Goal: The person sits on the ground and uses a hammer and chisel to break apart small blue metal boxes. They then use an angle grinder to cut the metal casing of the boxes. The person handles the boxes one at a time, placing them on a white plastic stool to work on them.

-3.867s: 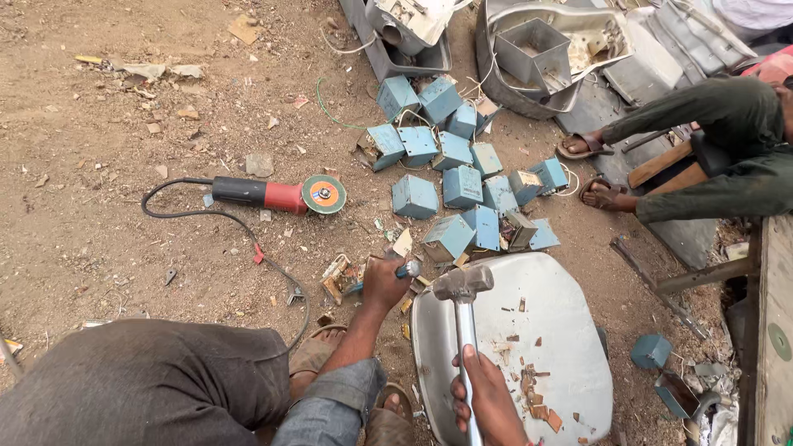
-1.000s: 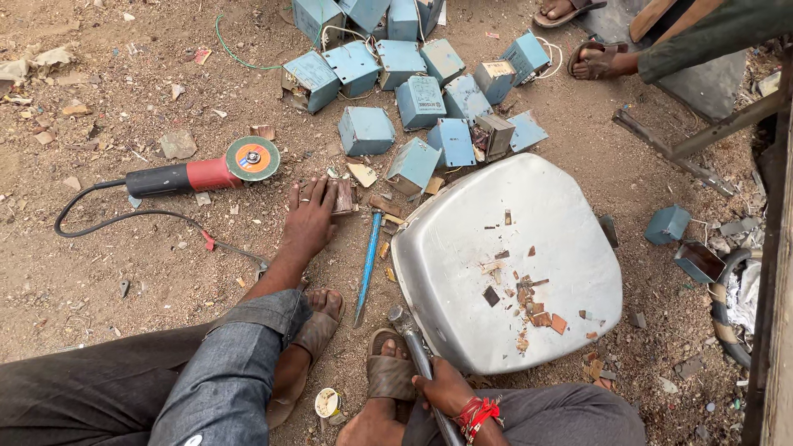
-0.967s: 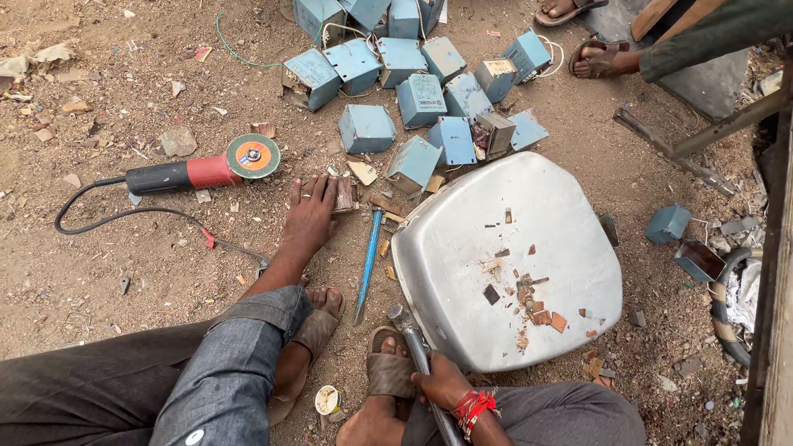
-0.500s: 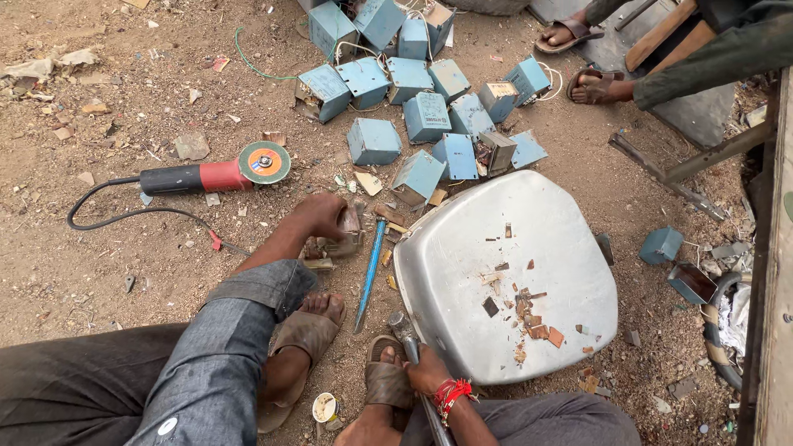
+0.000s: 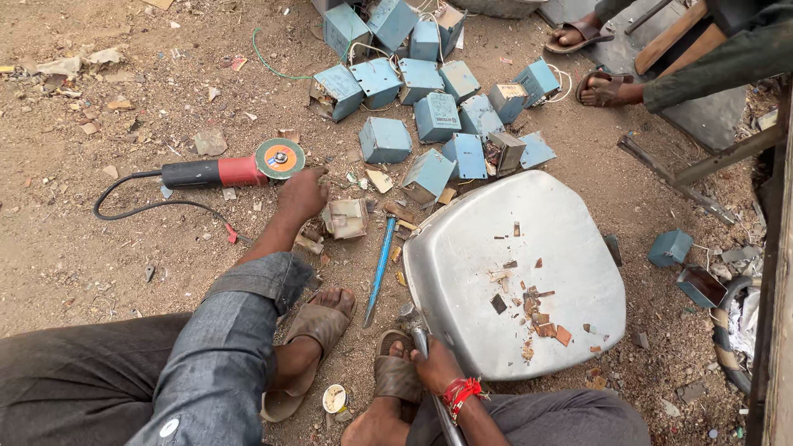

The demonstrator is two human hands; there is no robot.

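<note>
Left hand [image 5: 301,194]: extended to the ground, palm down, fingers loosely curled, resting beside a small broken-open block [image 5: 347,218] and just below the grinder [image 5: 235,169]. Whether the fingers pinch anything beneath cannot be told.

Right hand [image 5: 436,367]: closed around a metal hammer handle [image 5: 425,355] at the near edge of the steel plate [image 5: 516,272].

Block: lies on the dirt between the left hand and the blue chisel [image 5: 380,268]. It appears to be a metal-cased unit with exposed core; judged dense for its size, rigid, with torn, sharp edges. Best taken by the flat outer sides, not the opened face.

Chisel: stiff steel bar, lying free, graspable mid-shaft.

Beyond: a cluster of blue boxes [image 5: 429,116] with wires; chips scattered on the plate; another person's sandalled feet [image 5: 595,62] at top right.
</note>
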